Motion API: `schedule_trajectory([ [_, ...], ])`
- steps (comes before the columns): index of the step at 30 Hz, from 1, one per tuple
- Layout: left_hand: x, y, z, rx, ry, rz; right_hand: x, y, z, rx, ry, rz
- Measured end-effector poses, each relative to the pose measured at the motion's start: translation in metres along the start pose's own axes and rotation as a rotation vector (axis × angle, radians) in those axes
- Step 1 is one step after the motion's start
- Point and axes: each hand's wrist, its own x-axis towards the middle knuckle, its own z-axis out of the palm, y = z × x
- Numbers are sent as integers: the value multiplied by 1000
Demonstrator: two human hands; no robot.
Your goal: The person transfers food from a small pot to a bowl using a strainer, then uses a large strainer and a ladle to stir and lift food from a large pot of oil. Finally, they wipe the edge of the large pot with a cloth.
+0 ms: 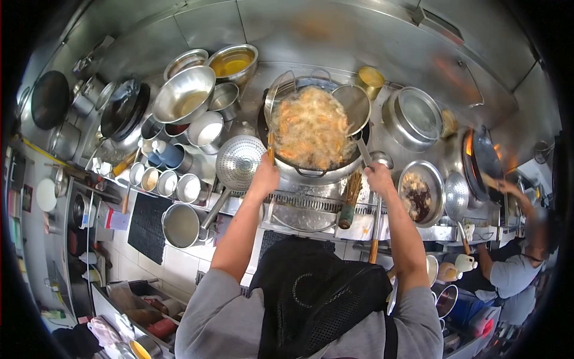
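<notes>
A large wok [323, 178] on the range is full of bubbling oil with orange-brown pieces of food [314, 128] frying in it. My left hand [263, 178] is closed round the wooden handle of a wire strainer [272, 102], whose round head leans at the wok's left edge. In my right hand [378, 178] is the flat metal handle of a mesh skimmer [351, 109], its head over the wok's right rim. Close beside that hand lies a ladle [381, 159]. A perforated scoop [240, 160] rests to the left of my left hand.
Steel bowls [185, 99] and small seasoning pots [190, 186] crowd the left. To the right are a stacked pot [412, 118], an oval pan of dark and pale food [421, 194] and a bamboo brush [351, 200]. A co-worker [520, 257] handles a flaming wok [475, 161].
</notes>
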Motion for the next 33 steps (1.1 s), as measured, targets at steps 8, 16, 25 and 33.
schedule_trajectory([
  [8, 15, 38, -24, -735, -307, -434, -14, -41, 16, 704, -183, 112],
  [16, 6, 5, 15, -787, -341, -387, -43, -75, -6, -116, 146, -239],
  [25, -30, 40, -25, -55, -32, -227, -102, -113, -21, -298, 89, -83],
  [33, -46, 23, -12, -83, 54, -89, -132, -117, -27, -312, 89, -110],
])
